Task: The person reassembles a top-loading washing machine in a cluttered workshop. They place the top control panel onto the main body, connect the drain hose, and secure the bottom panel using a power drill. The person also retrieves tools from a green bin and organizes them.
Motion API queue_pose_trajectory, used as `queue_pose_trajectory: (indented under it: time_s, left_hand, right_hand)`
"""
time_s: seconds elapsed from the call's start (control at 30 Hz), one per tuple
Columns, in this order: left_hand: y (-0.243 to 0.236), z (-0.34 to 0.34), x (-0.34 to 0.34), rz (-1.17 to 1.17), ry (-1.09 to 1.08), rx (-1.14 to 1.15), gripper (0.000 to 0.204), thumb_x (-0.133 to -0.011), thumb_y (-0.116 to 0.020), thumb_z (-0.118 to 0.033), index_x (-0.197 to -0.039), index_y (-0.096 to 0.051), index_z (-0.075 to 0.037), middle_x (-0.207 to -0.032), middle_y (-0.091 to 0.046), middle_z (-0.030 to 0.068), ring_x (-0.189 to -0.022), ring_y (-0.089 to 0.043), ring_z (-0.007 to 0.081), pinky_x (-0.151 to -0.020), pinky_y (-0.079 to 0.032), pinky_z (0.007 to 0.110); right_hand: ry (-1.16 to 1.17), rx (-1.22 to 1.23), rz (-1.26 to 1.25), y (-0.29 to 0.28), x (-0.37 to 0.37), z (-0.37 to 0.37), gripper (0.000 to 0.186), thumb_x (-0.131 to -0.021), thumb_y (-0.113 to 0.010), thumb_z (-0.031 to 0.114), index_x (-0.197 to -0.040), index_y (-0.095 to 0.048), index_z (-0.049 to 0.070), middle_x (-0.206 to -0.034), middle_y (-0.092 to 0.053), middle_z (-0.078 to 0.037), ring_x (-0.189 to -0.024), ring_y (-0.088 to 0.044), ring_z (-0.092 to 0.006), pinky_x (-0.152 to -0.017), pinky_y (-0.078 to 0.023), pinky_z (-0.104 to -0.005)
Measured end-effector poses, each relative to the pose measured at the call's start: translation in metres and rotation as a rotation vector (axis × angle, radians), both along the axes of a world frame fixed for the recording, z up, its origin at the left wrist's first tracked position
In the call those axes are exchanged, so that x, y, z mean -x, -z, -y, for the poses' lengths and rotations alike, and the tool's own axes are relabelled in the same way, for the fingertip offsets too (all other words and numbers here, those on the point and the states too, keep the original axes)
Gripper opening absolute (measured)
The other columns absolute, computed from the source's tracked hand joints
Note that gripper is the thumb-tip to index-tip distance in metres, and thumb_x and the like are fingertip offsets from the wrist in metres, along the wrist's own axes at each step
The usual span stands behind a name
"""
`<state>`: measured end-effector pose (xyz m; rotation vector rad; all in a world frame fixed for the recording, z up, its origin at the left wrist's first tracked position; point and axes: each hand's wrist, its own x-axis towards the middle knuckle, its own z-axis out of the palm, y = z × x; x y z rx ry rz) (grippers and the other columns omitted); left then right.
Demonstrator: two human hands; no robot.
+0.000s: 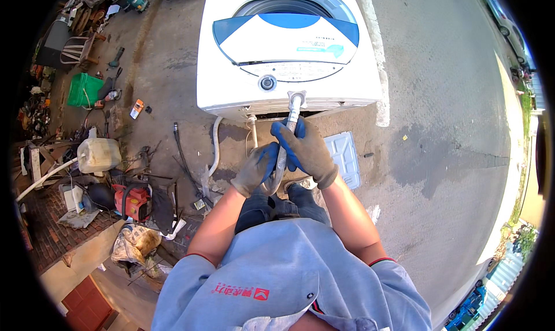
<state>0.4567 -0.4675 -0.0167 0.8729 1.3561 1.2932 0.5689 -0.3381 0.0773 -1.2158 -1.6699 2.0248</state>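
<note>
A white top-loading washing machine stands in front of me, its blue-and-white lid partly folded back from the drum opening. A grey ribbed hose runs up from between my legs to a fitting on the machine's near top edge. Just below that fitting, my right hand, in a grey glove with blue fingers, is closed round the hose. My left hand, gloved the same way, grips the hose lower down. A round dark port sits to the left of the fitting.
A white hose hangs from the machine's near side. A pale plastic panel lies on the ground at right. Leftward are a black hose, a jerrycan, a green crate, a red machine and scattered tools.
</note>
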Motion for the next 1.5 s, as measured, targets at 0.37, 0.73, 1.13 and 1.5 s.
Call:
queue_pose_trajectory:
  time_s: [0.37, 0.73, 1.13, 1.5]
  left_hand:
    - [-0.001, -0.026, 0.059, -0.546, 0.291, 0.146, 0.039, -0.090, -0.055, -0.041, -0.091, -0.065, -0.004, -0.088, -0.067, 0.0195, -0.085, -0.065, 0.0355, -0.076, -0.051, 0.045]
    - [-0.021, -0.019, 0.040, -0.655, 0.332, 0.207, 0.034, -0.087, -0.055, -0.039, -0.093, -0.067, -0.008, -0.082, -0.068, 0.0138, -0.076, -0.067, 0.0313, -0.069, -0.053, 0.045]
    - [0.024, -0.018, 0.042, -0.548, 0.127, 0.197, 0.035, -0.087, -0.057, -0.040, -0.091, -0.070, -0.007, -0.085, -0.068, 0.0173, -0.086, -0.065, 0.0363, -0.083, -0.050, 0.045]
    - [0.031, -0.009, 0.073, -0.379, 0.220, 0.247, 0.057, -0.079, -0.063, -0.059, -0.098, -0.066, -0.005, -0.092, -0.068, 0.0199, -0.095, -0.064, 0.0372, -0.086, -0.048, 0.045]
  right_hand:
    - [-0.153, -0.385, 0.693, 0.017, 0.076, -0.041, 0.055, -0.088, -0.062, 0.050, -0.100, -0.064, -0.004, -0.065, -0.064, -0.012, -0.064, -0.066, -0.0275, -0.064, -0.052, -0.0347]
    - [-0.706, -0.952, 0.714, 0.014, 0.080, -0.084, 0.050, -0.082, -0.060, 0.007, -0.131, -0.050, 0.009, -0.119, -0.058, -0.017, -0.105, -0.061, -0.0344, -0.090, -0.051, -0.0422]
    - [-0.907, -1.071, 0.965, 0.009, 0.115, -0.091, 0.031, -0.078, -0.067, 0.015, -0.107, -0.059, 0.007, -0.095, -0.065, -0.016, -0.081, -0.066, -0.0338, -0.069, -0.054, -0.0420]
    - [-1.100, -1.417, 0.749, 0.010, 0.107, -0.097, 0.033, -0.085, -0.061, 0.019, -0.113, -0.053, 0.003, -0.089, -0.064, -0.016, -0.080, -0.067, -0.0307, -0.070, -0.054, -0.0410]
